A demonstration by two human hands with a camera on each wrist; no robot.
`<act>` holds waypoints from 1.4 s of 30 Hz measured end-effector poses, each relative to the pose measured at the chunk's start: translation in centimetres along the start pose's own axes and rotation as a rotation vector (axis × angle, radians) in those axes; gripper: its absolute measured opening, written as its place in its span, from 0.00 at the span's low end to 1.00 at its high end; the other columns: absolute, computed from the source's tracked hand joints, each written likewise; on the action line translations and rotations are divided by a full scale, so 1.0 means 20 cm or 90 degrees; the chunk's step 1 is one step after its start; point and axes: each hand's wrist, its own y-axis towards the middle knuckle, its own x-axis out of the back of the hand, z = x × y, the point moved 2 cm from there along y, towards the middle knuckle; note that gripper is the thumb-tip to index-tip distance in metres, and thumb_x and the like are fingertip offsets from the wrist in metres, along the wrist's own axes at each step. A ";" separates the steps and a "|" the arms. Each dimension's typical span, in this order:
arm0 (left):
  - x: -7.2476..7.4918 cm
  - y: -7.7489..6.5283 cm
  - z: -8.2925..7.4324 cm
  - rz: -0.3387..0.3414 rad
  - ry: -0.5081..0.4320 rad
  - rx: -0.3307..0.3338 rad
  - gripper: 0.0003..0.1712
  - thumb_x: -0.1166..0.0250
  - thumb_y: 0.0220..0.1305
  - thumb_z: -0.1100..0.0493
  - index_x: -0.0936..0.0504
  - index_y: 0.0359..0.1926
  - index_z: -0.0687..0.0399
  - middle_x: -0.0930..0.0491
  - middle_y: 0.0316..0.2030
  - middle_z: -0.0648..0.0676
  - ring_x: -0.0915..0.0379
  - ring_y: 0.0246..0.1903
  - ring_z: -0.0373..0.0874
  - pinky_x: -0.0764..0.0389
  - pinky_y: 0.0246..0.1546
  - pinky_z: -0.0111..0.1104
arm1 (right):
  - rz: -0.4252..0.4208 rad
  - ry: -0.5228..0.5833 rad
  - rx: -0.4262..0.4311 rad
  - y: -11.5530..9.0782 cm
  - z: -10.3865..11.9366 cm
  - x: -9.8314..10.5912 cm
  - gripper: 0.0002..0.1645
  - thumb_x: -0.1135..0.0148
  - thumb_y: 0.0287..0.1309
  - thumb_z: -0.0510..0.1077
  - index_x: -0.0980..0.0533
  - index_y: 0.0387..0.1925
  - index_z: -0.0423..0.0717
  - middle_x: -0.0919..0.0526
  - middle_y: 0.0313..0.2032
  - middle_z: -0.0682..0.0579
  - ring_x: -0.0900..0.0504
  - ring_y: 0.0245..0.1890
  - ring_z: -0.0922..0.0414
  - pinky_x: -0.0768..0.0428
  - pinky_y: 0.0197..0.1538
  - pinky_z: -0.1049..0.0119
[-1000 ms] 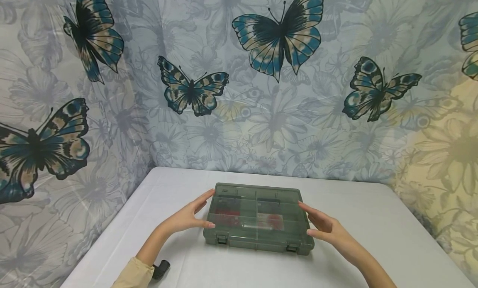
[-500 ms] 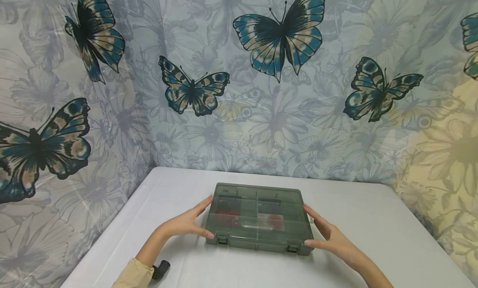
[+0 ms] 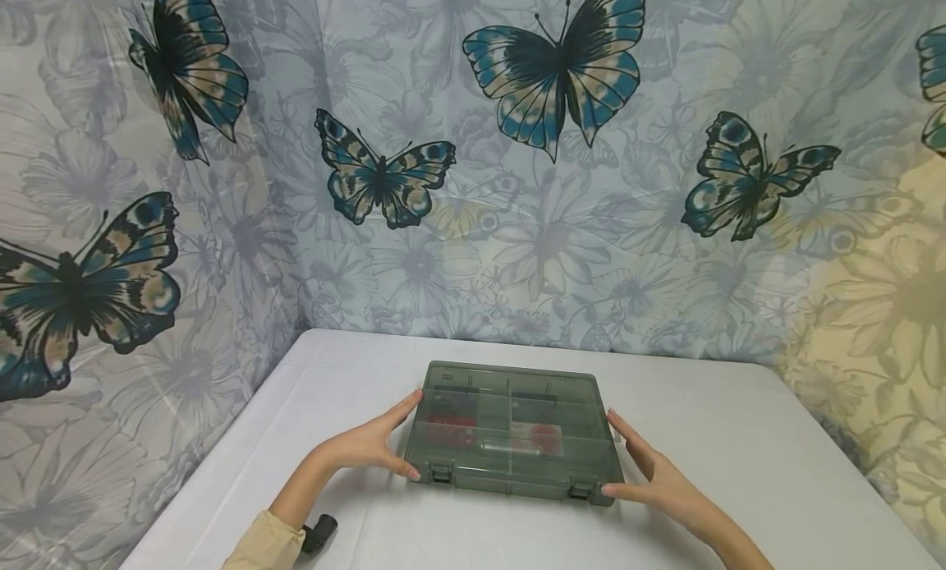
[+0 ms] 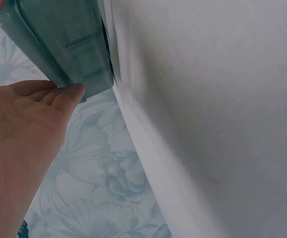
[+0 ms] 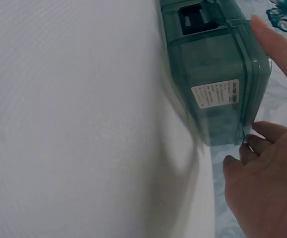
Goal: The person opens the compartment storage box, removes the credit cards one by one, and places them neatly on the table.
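A translucent green plastic storage box (image 3: 510,471) with its lid down lies on the white table. Two latches line its front, and a white label (image 5: 216,93) shows on its right side in the right wrist view. Through the lid, dividers and red and white items (image 3: 535,438) can be made out blurrily. My left hand (image 3: 365,443) touches the left side, thumb by the front corner and fingers extended. At the opposite end, my right hand (image 3: 661,481) has its thumb at the front right corner and its fingers along the right side.
White cloth covers the table (image 3: 709,406). Behind and to the sides hangs a floral curtain (image 3: 414,291) printed with butterflies. A black object (image 3: 319,535) sits at the left wrist, beside the beige sleeve (image 3: 266,544).
Both hands have slid lower and nearer the front corners of the box, from above its edges to its sides. The box has hardly moved, and its lid stays down.
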 end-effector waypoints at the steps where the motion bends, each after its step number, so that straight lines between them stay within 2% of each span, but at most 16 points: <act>1: 0.00 0.00 0.00 0.002 0.000 -0.003 0.74 0.21 0.46 0.51 0.68 0.77 0.55 0.72 0.78 0.61 0.66 0.76 0.64 0.52 0.75 0.63 | 0.001 -0.008 -0.005 0.00 0.00 0.00 0.60 0.31 0.56 0.42 0.60 0.78 0.58 0.67 0.78 0.41 0.59 0.67 0.91 0.48 0.66 0.95; 3: 0.00 0.00 0.00 0.005 0.001 -0.005 0.75 0.20 0.45 0.51 0.68 0.77 0.54 0.72 0.77 0.61 0.67 0.76 0.64 0.53 0.75 0.64 | 0.006 -0.010 -0.008 -0.01 -0.01 0.00 0.61 0.31 0.55 0.42 0.61 0.78 0.58 0.68 0.78 0.41 0.60 0.67 0.90 0.49 0.66 0.94; 5: 0.00 0.00 0.00 0.002 0.007 -0.003 0.74 0.21 0.45 0.51 0.68 0.78 0.54 0.71 0.78 0.61 0.68 0.76 0.63 0.53 0.74 0.64 | 0.007 -0.018 -0.014 -0.01 -0.01 0.00 0.61 0.30 0.55 0.43 0.60 0.78 0.57 0.68 0.78 0.41 0.64 0.74 0.78 0.49 0.66 0.95; 7: 0.00 0.00 0.00 -0.004 0.018 0.001 0.73 0.21 0.45 0.50 0.66 0.78 0.53 0.70 0.78 0.60 0.69 0.77 0.62 0.53 0.74 0.65 | 0.004 -0.031 -0.023 -0.01 -0.01 0.00 0.61 0.30 0.55 0.43 0.60 0.78 0.58 0.67 0.78 0.41 0.65 0.77 0.58 0.50 0.66 0.94; 8: 0.00 0.00 0.00 -0.008 0.024 0.004 0.73 0.21 0.45 0.50 0.66 0.78 0.53 0.69 0.78 0.60 0.70 0.77 0.62 0.54 0.74 0.65 | 0.002 -0.035 -0.023 -0.01 -0.01 0.00 0.60 0.30 0.55 0.44 0.59 0.78 0.59 0.67 0.77 0.40 0.64 0.77 0.58 0.52 0.60 0.98; 10: 0.01 0.00 0.00 -0.016 0.036 0.008 0.72 0.21 0.46 0.48 0.64 0.78 0.53 0.67 0.78 0.59 0.69 0.77 0.61 0.53 0.74 0.65 | -0.004 -0.059 -0.028 -0.01 0.00 0.00 0.59 0.30 0.55 0.45 0.58 0.78 0.58 0.65 0.77 0.39 0.65 0.75 0.39 0.46 0.72 0.86; 12: 0.01 0.00 0.00 -0.022 0.044 0.008 0.71 0.21 0.46 0.47 0.63 0.78 0.53 0.66 0.78 0.59 0.68 0.77 0.61 0.53 0.74 0.65 | -0.013 -0.080 -0.032 -0.01 0.01 0.01 0.58 0.30 0.55 0.46 0.57 0.78 0.57 0.62 0.77 0.39 0.63 0.74 0.33 0.44 0.78 0.64; 14: 0.02 0.00 0.01 -0.027 0.052 0.005 0.71 0.22 0.46 0.46 0.62 0.78 0.53 0.65 0.78 0.60 0.67 0.77 0.61 0.52 0.74 0.64 | -0.020 -0.093 -0.034 -0.01 0.02 0.01 0.58 0.30 0.55 0.46 0.56 0.78 0.55 0.60 0.77 0.39 0.61 0.73 0.31 0.49 0.75 0.42; 15: 0.02 0.00 0.01 -0.029 0.056 0.003 0.70 0.22 0.47 0.46 0.62 0.78 0.54 0.64 0.78 0.60 0.66 0.77 0.61 0.52 0.74 0.64 | -0.023 -0.096 -0.034 0.00 0.03 0.01 0.58 0.30 0.55 0.45 0.56 0.78 0.54 0.59 0.77 0.38 0.60 0.73 0.30 0.53 0.71 0.35; 19: 0.04 0.00 0.00 -0.029 0.062 0.002 0.69 0.24 0.49 0.44 0.61 0.78 0.53 0.62 0.78 0.59 0.65 0.77 0.61 0.50 0.74 0.64 | -0.028 -0.086 -0.039 0.00 0.04 0.02 0.56 0.31 0.57 0.44 0.55 0.77 0.53 0.59 0.77 0.38 0.62 0.73 0.28 0.56 0.69 0.25; 23: 0.06 0.00 -0.03 -0.030 0.066 0.007 0.65 0.26 0.52 0.42 0.60 0.78 0.51 0.60 0.78 0.58 0.63 0.77 0.60 0.48 0.73 0.64 | -0.034 -0.079 -0.041 0.00 0.06 0.03 0.53 0.34 0.60 0.45 0.54 0.77 0.55 0.59 0.77 0.38 0.62 0.73 0.28 0.56 0.69 0.23; 27: 0.09 0.00 -0.05 -0.037 0.065 -0.002 0.62 0.28 0.54 0.41 0.57 0.78 0.51 0.57 0.78 0.58 0.58 0.76 0.62 0.45 0.73 0.62 | -0.042 -0.095 -0.031 0.01 0.09 0.05 0.48 0.38 0.64 0.46 0.53 0.77 0.56 0.57 0.77 0.39 0.59 0.74 0.29 0.53 0.71 0.30; 32: 0.13 0.01 -0.06 -0.054 0.050 -0.022 0.56 0.31 0.59 0.42 0.54 0.77 0.54 0.53 0.77 0.59 0.55 0.75 0.64 0.44 0.74 0.61 | -0.049 -0.092 -0.013 0.02 0.12 0.06 0.42 0.45 0.69 0.46 0.54 0.77 0.51 0.56 0.77 0.37 0.57 0.73 0.29 0.51 0.70 0.35; 38: 0.17 0.03 -0.08 -0.079 0.029 -0.048 0.49 0.35 0.64 0.45 0.49 0.75 0.60 0.48 0.75 0.62 0.54 0.74 0.63 0.45 0.74 0.59 | -0.062 -0.062 -0.017 0.05 0.14 0.07 0.36 0.54 0.74 0.47 0.53 0.77 0.50 0.54 0.77 0.39 0.56 0.74 0.33 0.43 0.70 0.32; 42: 0.20 0.05 -0.11 -0.098 0.023 -0.048 0.43 0.38 0.67 0.45 0.45 0.74 0.59 0.45 0.74 0.61 0.51 0.74 0.61 0.43 0.75 0.57 | -0.078 -0.046 0.000 0.06 0.14 0.09 0.32 0.60 0.76 0.47 0.51 0.77 0.51 0.54 0.77 0.41 0.58 0.74 0.33 0.49 0.68 0.23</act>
